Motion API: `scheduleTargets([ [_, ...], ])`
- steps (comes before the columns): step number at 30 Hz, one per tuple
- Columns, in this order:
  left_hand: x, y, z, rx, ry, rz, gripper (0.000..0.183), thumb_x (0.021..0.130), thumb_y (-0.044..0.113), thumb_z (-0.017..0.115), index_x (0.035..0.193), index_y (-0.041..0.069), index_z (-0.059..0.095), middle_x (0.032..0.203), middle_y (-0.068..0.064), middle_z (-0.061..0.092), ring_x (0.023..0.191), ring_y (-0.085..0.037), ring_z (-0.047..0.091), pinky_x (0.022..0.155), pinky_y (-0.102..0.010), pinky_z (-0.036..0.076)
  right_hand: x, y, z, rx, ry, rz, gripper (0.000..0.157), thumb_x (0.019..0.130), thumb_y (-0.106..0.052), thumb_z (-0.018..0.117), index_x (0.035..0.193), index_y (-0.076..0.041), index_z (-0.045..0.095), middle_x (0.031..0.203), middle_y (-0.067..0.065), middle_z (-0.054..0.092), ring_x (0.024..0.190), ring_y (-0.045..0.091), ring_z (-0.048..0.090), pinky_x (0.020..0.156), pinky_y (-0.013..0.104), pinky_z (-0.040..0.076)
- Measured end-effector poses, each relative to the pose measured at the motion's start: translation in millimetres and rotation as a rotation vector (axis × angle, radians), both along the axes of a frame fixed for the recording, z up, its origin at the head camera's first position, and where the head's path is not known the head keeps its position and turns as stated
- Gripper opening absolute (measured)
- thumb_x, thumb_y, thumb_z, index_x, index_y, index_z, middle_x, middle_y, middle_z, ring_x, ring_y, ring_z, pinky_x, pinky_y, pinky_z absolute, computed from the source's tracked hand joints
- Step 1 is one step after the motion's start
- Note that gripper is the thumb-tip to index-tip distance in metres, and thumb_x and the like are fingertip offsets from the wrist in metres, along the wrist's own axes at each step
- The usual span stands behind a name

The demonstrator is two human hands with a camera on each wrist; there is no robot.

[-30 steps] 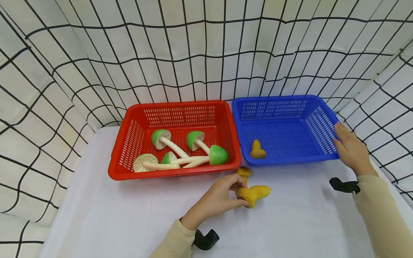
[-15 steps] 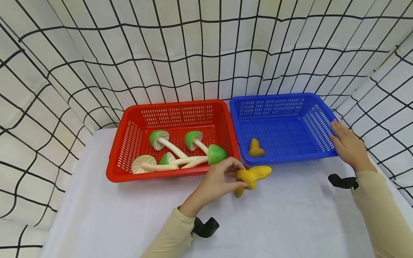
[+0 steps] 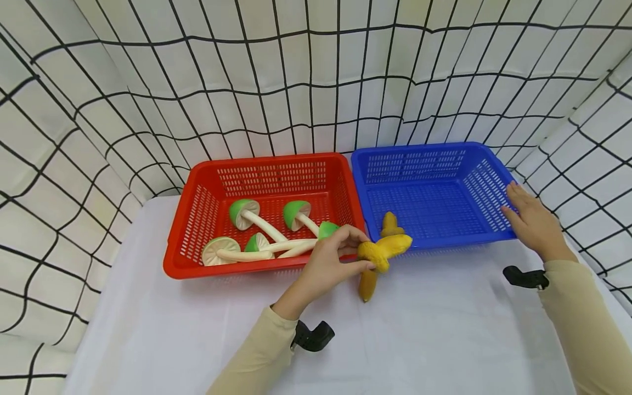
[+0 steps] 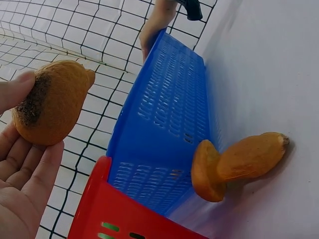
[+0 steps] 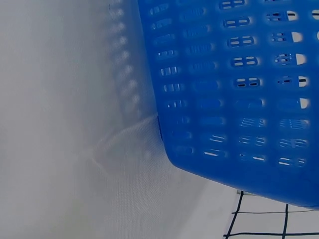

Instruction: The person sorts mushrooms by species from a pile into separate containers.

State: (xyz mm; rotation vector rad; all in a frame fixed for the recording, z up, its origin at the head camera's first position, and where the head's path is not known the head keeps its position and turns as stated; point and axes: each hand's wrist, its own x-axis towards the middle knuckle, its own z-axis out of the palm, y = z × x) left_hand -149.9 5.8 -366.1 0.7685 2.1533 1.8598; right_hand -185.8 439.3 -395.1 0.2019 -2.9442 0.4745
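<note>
In the head view my left hand [image 3: 332,262] pinches a yellow toy mushroom [image 3: 380,252] between thumb and fingers, raised by the near left corner of the blue basket [image 3: 429,203]. The left wrist view shows the held mushroom [image 4: 62,99] with a dark patch, off the table. Below it, another yellow mushroom [image 3: 367,286] lies on the white cloth, partly covered by the held one. A third [image 3: 389,222] is inside the blue basket's near left corner. My right hand [image 3: 535,225] rests on that basket's right rim, fingers fairly straight; the right wrist view shows only the basket's perforated wall [image 5: 224,99].
A red basket [image 3: 173,241] with several green-capped, white-stemmed toy mushrooms [image 3: 296,214] stands directly left of the blue one. White cloth [image 3: 419,340] covers the table. Black netting [image 3: 338,88] over white fabric rises behind and at both sides.
My left hand has lifted the yellow mushroom from the cloth and moved it away from me toward the blue basket's front rim. My right hand has stayed at the basket's right edge.
</note>
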Motion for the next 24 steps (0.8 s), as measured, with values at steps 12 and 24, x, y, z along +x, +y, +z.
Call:
scheduleTargets([
  [12,-35.6,31,2.7,0.108,-0.084,0.048,0.034,0.081,0.002,0.072,0.109,-0.001,0.054,0.108,-0.013,0.06,0.099,-0.019,0.061,0.087,-0.025,0.051,-1.6,2,-2.9,-0.014,0.018,-0.022,0.059,0.101,-0.031,0.028,0.145,0.008,0.021,0.151,0.026,0.018,0.14,0.039,0.014,0.112,0.054,0.012],
  [24,-63.0,59,3.1,0.04,-0.058,0.066,0.032,0.08,0.004,0.074,0.106,0.0,0.056,0.106,-0.012,0.062,0.097,-0.019,0.06,0.085,-0.022,0.05,-3.3,2,-2.6,0.011,0.031,-0.029,0.058,0.101,-0.029,0.03,0.143,0.01,0.023,0.15,0.027,0.02,0.14,0.038,0.016,0.112,0.051,0.014],
])
